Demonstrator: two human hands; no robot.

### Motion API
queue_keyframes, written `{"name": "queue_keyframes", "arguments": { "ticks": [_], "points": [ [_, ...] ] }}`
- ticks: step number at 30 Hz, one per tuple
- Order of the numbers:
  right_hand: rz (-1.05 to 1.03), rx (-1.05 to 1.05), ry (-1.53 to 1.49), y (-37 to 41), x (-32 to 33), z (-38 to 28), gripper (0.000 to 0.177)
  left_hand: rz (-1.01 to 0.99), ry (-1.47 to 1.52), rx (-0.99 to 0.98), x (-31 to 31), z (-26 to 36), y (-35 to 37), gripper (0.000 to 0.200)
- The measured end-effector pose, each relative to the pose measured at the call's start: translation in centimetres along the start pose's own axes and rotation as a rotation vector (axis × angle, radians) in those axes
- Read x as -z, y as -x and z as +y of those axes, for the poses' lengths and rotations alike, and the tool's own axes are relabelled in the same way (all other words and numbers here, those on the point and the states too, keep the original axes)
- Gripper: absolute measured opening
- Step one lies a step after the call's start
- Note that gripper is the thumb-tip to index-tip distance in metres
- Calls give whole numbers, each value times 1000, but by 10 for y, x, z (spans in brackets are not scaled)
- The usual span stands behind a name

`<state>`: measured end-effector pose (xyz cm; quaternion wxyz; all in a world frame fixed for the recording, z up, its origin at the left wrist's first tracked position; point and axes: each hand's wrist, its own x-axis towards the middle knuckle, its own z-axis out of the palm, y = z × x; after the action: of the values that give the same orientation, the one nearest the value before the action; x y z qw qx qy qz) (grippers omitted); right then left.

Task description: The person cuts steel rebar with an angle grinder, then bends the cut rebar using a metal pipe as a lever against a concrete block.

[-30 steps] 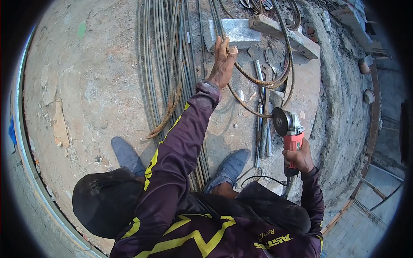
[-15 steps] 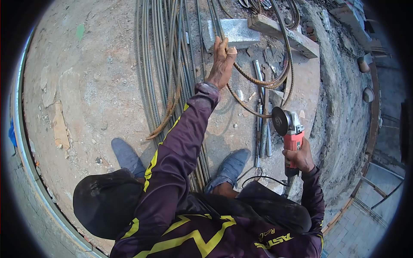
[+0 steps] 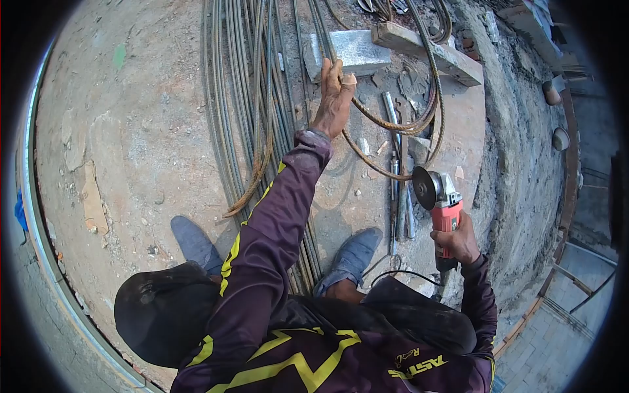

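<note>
My left hand [image 3: 334, 98] is closed around steel rebar [image 3: 320, 29] beside a pale block [image 3: 357, 52]; the bars curve out to the right of it in rusty loops [image 3: 400, 128]. In my right hand [image 3: 462, 239] is a red angle grinder [image 3: 447, 219], held upright with its dark disc [image 3: 427, 188] at the top left. The disc is beside the lower end of a rebar loop; whether they touch I cannot tell. A black cord runs from the grinder's lower end.
Long straight rebars [image 3: 239, 78] lie left of my left hand. A wooden beam [image 3: 429, 54] lies at the upper right. Metal tools [image 3: 401, 196] are left of the grinder. My shoes [image 3: 354, 252] flank the bars. Rough concrete [image 3: 517, 164] borders the right.
The view has shifted slightly. My left hand is still on the rebar and my right hand still holds the grinder, both in nearly the same places.
</note>
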<state>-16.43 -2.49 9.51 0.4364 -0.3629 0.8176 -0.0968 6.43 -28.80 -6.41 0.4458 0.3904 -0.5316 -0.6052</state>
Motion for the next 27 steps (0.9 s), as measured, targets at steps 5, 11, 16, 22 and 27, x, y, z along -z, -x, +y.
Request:
{"name": "queue_keyframes", "arguments": {
  "ticks": [5, 11, 16, 22, 27],
  "points": [
    [5, 17, -35, -3, -1, -9, 49, -13, 7, 20, 1, 2, 0, 84],
    [-8, -1, -49, -7, 0, -10, 50, -38, -6, 24, 3, 5, 2, 83],
    [-9, 3, -54, -10, 0, -7, 49, -14, -25, 32, 2, 5, 1, 83],
    [-2, -5, -50, -8, 0, -11, 49, -13, -8, 21, 2, 3, 1, 83],
    [9, 22, -34, -3, 0, -9, 46, -16, -18, 33, 2, 3, 1, 84]
  ]
}}
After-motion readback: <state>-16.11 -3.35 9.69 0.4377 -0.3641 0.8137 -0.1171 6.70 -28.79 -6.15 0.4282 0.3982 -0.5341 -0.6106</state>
